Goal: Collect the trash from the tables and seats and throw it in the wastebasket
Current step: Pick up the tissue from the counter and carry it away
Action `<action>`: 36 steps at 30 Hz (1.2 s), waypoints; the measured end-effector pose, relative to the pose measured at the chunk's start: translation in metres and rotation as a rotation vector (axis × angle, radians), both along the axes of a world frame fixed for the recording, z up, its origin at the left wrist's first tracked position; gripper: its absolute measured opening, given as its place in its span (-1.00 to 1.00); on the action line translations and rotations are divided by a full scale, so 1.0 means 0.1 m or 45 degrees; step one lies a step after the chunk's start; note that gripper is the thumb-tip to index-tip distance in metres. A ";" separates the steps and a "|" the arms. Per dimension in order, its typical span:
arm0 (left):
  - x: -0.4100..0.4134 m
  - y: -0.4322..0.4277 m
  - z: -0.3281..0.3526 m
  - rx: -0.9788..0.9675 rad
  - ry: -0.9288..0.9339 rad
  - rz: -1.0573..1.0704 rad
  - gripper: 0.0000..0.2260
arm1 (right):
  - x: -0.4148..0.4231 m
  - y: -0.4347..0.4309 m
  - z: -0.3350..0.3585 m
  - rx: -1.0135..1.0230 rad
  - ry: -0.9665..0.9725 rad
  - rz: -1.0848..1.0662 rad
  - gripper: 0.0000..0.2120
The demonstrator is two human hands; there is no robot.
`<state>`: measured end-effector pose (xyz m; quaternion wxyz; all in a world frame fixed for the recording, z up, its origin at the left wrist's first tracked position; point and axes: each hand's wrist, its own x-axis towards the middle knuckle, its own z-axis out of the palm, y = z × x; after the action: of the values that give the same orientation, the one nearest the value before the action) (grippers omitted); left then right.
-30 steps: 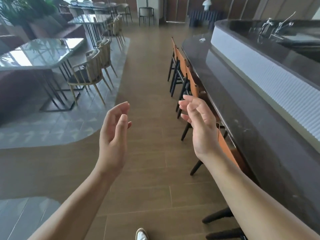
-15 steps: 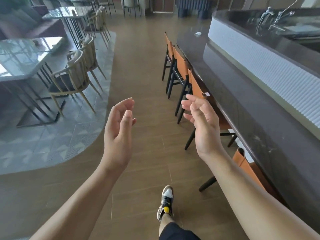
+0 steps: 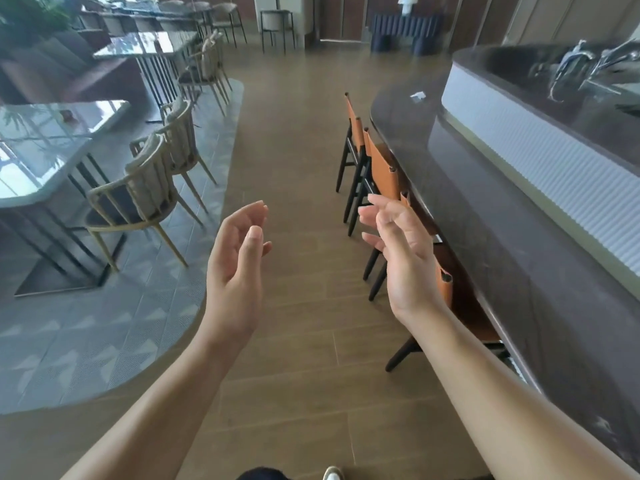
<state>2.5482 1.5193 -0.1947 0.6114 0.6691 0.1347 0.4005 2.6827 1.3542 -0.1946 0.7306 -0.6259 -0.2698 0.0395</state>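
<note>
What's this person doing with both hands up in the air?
Nothing is held yet. The left hand and right hand are both empty, fingers loosely curled, raised over the wooden floor beside the dark bar counter. A small white scrap lies far down that counter, likely trash to pick up. No wastebasket is in view.

You have a brown plank floor (image 3: 304, 161) running up the middle, with a grey patterned tile area (image 3: 69, 341) curving along its left side. Far left stands a leafy plant (image 3: 31, 19). At far right, blurred chrome taps (image 3: 568, 69) show beyond a white ribbed panel (image 3: 554, 174). At the far wall, a white lamp (image 3: 406, 3) tops a dark blue cabinet (image 3: 405, 32).
</note>
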 end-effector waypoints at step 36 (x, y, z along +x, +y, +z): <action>6.53 4.58 -0.20 0.043 0.073 -0.232 -0.61 | 6.17 4.36 -0.28 0.056 0.072 -0.284 -0.70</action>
<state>3.2012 1.9770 -0.2143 0.6299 0.7000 0.0837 0.3261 3.2999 1.7906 -0.2224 0.7514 -0.6345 -0.1786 -0.0306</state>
